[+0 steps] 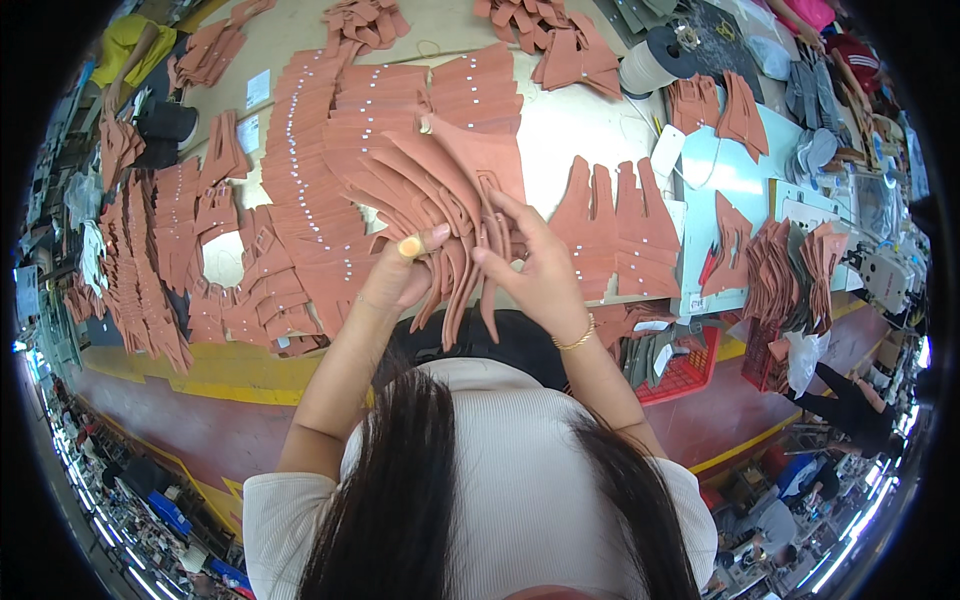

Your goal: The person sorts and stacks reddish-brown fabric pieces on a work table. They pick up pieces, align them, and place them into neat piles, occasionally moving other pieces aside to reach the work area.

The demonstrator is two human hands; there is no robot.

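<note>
My left hand [400, 275] and my right hand [540, 268] hold a fanned bundle of rust-coloured cut pieces [440, 170] above the table, in front of my chest. The pieces look like flat, flexible material and spread apart at their upper ends. On the left, my thumb, wrapped in a yellow band, presses the bundle's near side. The right-hand fingers grip the front piece beside a slot, thumb and forefinger close together. Beneath the bundle lie overlapping rows of like pieces [300, 150] with small white tags. More slotted pieces [640, 220] lie to the right.
A large thread cone [655, 62] stands at the back right. Further right are a pale blue board [705, 180] and stacked pieces [770, 265]. A red crate [690, 370] sits below the table's near edge. Other people work at the far left and right.
</note>
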